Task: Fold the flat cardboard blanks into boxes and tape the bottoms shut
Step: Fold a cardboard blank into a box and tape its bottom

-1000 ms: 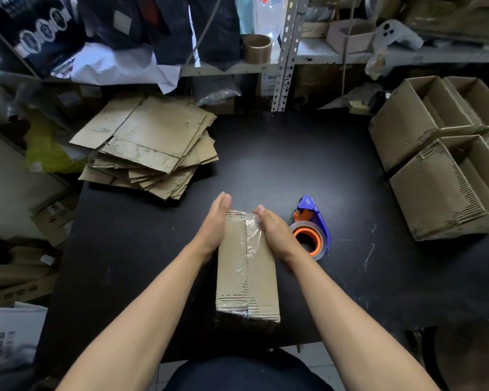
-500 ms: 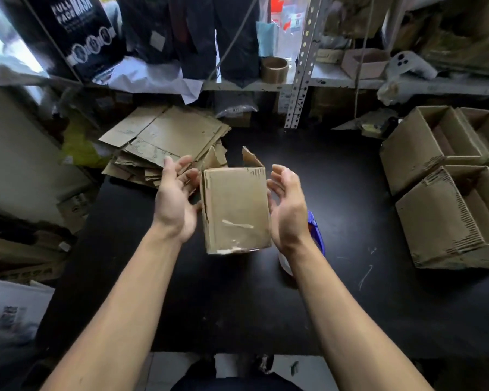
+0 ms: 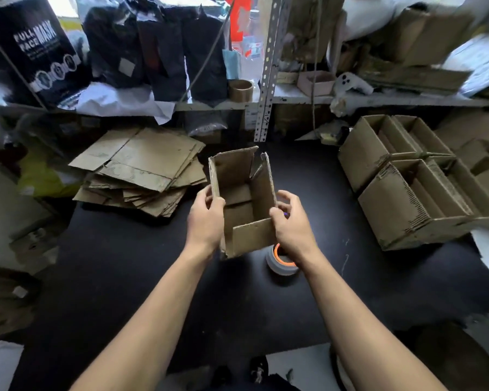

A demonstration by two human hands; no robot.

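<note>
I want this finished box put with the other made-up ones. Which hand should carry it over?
The right hand: it already grips the box on the side facing the finished boxes. The left hand would have to cross over.

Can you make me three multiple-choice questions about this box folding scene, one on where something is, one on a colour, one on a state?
1. Where is the stack of flat blanks?
A. Left of the held box
B. Among the finished boxes
C. Under the tape dispenser

2. What colour is the core of the tape dispenser?
A. Green
B. Orange
C. White

3. How is the held box now?
A. Flat on the table
B. Open top facing the camera
C. Top taped shut

Answers: 1 A, it lies far left on the black table. 2 B, an orange ring shows. 3 B, left hand and right hand grip it and the inside shows.
</note>
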